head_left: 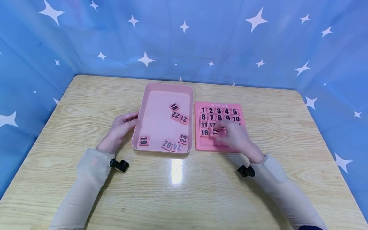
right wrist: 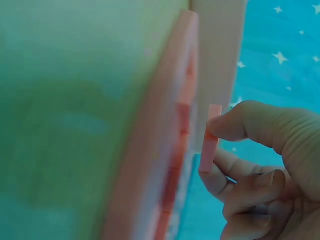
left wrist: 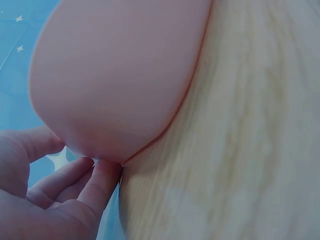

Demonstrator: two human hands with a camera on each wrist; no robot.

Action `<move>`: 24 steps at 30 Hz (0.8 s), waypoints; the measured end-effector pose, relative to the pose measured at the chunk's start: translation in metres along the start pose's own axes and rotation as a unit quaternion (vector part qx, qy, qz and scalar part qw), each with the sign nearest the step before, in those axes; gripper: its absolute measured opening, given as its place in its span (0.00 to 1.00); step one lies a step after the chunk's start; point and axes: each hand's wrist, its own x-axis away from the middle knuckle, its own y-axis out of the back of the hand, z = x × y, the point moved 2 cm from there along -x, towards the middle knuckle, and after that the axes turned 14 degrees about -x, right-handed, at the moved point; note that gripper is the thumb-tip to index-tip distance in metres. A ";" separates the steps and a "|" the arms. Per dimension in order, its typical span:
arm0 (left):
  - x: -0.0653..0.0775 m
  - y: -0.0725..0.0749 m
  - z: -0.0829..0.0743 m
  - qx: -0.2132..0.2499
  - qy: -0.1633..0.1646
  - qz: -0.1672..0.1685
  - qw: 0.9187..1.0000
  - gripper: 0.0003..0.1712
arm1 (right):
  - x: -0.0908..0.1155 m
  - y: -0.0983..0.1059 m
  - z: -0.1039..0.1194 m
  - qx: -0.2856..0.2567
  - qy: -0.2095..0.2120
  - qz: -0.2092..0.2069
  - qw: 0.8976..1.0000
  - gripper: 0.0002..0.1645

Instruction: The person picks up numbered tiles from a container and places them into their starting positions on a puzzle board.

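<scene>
My right hand (head_left: 234,135) pinches a small pink number tile marked 17 (head_left: 214,132) between thumb and fingers. It is over the pink number puzzle board (head_left: 211,148), slightly tilted, just right of tile 16 (head_left: 204,132). Seen edge-on in the right wrist view, the pinched tile (right wrist: 210,140) is apart from the board (right wrist: 145,150). Rows from 1 to 10 show on the board, with 11 and 12 below; my hand covers part of it. My left hand (head_left: 119,129) touches the left wall of the pink tray (head_left: 137,129), its fingertips (left wrist: 107,172) at the tray's edge.
Several loose tiles lie in the tray: 18 (head_left: 174,106), 22 (head_left: 175,115) and 21 (head_left: 183,119) toward the back right, 19 (head_left: 144,141) at the front left, and 20 (head_left: 167,144), 24 (head_left: 176,147) and 23 (head_left: 182,139) at the front right. A blue star-patterned curtain (head_left: 184,44) encloses the wooden table (head_left: 149,195).
</scene>
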 end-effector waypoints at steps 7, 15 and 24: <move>-0.001 0.000 0.001 -0.002 0.001 -0.003 1.000 0.27 | 0.008 -0.011 -0.012 0.019 -0.008 -0.004 1.000 0.20; -0.001 0.000 0.001 -0.003 -0.001 -0.007 1.000 0.27 | 0.008 -0.012 -0.011 0.019 -0.015 -0.010 1.000 0.20; -0.001 0.000 0.001 -0.002 -0.003 -0.004 1.000 0.27 | 0.011 -0.006 -0.014 -0.012 -0.034 0.000 0.999 0.18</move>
